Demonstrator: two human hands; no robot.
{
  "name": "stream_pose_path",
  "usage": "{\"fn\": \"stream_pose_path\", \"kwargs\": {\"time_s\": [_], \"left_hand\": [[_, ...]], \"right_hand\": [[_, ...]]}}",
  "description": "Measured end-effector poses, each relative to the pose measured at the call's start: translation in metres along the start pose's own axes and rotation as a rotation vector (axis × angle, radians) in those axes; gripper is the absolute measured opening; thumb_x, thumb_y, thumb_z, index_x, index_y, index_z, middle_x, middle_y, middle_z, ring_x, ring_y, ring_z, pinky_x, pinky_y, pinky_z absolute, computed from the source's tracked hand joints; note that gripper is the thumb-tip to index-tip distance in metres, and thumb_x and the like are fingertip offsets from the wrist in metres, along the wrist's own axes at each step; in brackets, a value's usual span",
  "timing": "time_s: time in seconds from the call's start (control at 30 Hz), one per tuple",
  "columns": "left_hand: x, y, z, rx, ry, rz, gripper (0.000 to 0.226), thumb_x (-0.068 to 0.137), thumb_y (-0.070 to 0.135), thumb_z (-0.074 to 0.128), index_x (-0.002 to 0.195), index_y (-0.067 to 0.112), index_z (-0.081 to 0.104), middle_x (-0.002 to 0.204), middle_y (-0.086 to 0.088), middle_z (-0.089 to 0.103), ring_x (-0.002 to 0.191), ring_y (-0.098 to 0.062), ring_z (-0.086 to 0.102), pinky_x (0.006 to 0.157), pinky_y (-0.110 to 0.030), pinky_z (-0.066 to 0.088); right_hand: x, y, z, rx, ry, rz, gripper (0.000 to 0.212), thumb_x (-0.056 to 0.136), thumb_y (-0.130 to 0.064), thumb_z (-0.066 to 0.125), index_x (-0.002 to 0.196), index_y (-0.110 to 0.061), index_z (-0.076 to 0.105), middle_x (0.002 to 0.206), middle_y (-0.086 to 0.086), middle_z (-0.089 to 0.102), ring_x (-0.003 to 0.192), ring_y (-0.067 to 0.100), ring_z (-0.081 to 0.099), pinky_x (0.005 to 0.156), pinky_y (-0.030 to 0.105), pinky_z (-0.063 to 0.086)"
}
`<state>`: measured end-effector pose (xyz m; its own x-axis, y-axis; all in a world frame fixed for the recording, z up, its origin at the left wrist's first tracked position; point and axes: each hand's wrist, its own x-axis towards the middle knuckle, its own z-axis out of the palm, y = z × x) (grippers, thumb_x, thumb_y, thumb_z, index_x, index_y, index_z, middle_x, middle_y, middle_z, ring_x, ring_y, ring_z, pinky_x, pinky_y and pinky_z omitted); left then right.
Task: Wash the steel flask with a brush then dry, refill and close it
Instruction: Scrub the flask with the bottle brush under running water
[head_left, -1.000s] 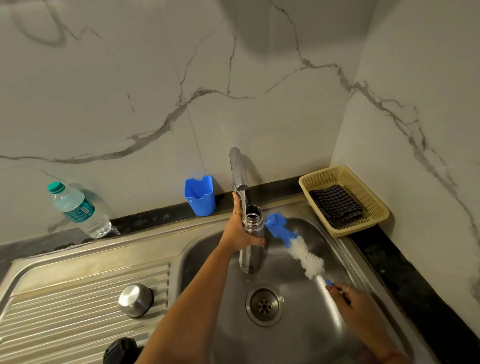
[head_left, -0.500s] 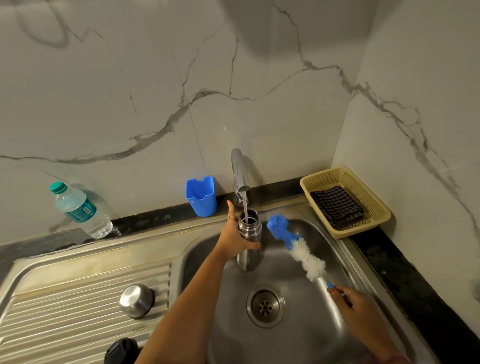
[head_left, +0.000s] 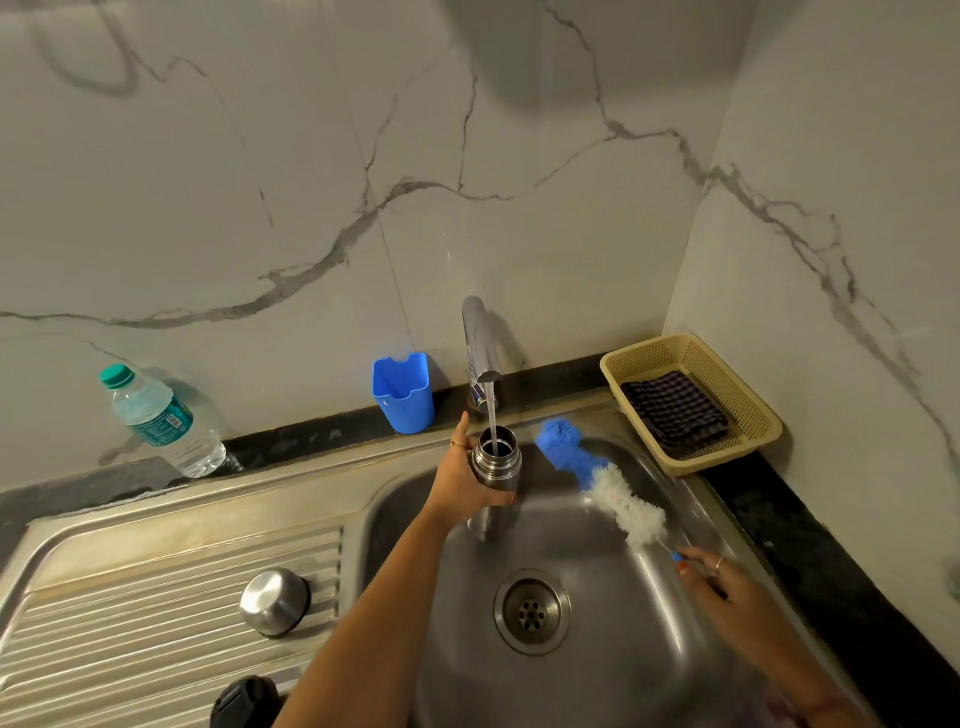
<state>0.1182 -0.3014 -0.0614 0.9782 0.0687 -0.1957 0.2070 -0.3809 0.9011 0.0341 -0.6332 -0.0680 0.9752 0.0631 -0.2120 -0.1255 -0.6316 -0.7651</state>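
My left hand (head_left: 467, 486) grips the open steel flask (head_left: 496, 462) upright over the sink basin (head_left: 571, 675), right under the tap (head_left: 480, 340). A thin stream of water runs from the spout into the flask's mouth. My right hand (head_left: 727, 582) holds the handle of a bottle brush (head_left: 602, 478) with a blue tip and white bristles; the brush points up-left, to the right of the flask and apart from it. The flask's steel cap (head_left: 274, 600) lies on the ribbed drainboard (head_left: 130, 623).
A blue plastic holder (head_left: 404, 392) stands behind the sink by the wall. A plastic water bottle (head_left: 158, 421) leans at the back left. A yellow basket (head_left: 748, 395) with a dark checked cloth (head_left: 675, 408) sits at the back right. A black object (head_left: 244, 704) lies at the bottom edge.
The tap now runs; water streams into the flask. My left hand has lowered the flask a little below the spout. The brush has barely moved.
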Motion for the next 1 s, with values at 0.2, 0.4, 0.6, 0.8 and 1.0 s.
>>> {"fn": "stream_pose_path", "kwargs": {"time_s": [0.2,0.4,0.6,0.8,1.0], "left_hand": [[-0.007,-0.007,0.003,0.029,0.094,-0.001,0.080,0.055,0.004,0.093,0.118,0.029,0.050,0.107,0.013,0.063,0.102,-0.008,0.062,0.078,-0.015,0.045],[-0.015,-0.013,0.005,-0.007,0.111,0.006,0.080,0.058,0.002,0.091,0.120,0.033,0.051,0.111,0.014,0.062,0.101,-0.002,0.059,0.086,-0.018,0.047],[-0.022,-0.019,0.004,-0.042,0.144,0.017,0.081,0.059,-0.001,0.090,0.126,0.026,0.053,0.117,0.007,0.065,0.105,-0.007,0.062,0.090,-0.023,0.051],[-0.024,-0.020,0.003,-0.040,0.142,0.034,0.086,0.059,0.000,0.089,0.133,0.023,0.053,0.122,0.003,0.064,0.112,-0.014,0.061,0.099,-0.034,0.049],[-0.026,-0.016,0.003,-0.009,0.097,0.041,0.086,0.061,0.003,0.090,0.132,0.029,0.049,0.124,0.004,0.063,0.112,-0.013,0.061,0.088,-0.019,0.049]], "right_hand": [[0.007,-0.020,-0.052,-0.065,-0.128,-0.013,0.019,0.094,-0.035,0.053,0.111,-0.039,0.060,0.087,0.007,0.069,0.079,0.028,0.066,0.072,0.039,0.055],[0.018,-0.049,-0.098,-0.128,-0.289,-0.058,0.017,0.096,-0.035,0.045,0.108,-0.040,0.055,0.060,-0.005,0.058,0.057,0.011,0.052,0.064,0.029,0.047],[0.035,-0.094,-0.128,-0.152,-0.456,-0.106,0.080,0.063,-0.085,0.047,0.111,-0.023,0.063,0.056,-0.004,0.049,0.049,0.006,0.036,0.047,0.014,0.034],[0.050,-0.133,-0.150,-0.179,-0.537,-0.123,0.077,0.060,-0.081,0.058,0.120,-0.033,0.054,0.053,-0.008,0.049,0.043,0.001,0.036,0.041,0.014,0.032],[0.066,-0.183,-0.153,-0.600,-0.516,-0.286,0.036,0.091,-0.043,0.051,0.122,-0.029,0.063,0.067,-0.021,0.064,0.059,-0.002,0.055,0.064,0.014,0.042]]}}
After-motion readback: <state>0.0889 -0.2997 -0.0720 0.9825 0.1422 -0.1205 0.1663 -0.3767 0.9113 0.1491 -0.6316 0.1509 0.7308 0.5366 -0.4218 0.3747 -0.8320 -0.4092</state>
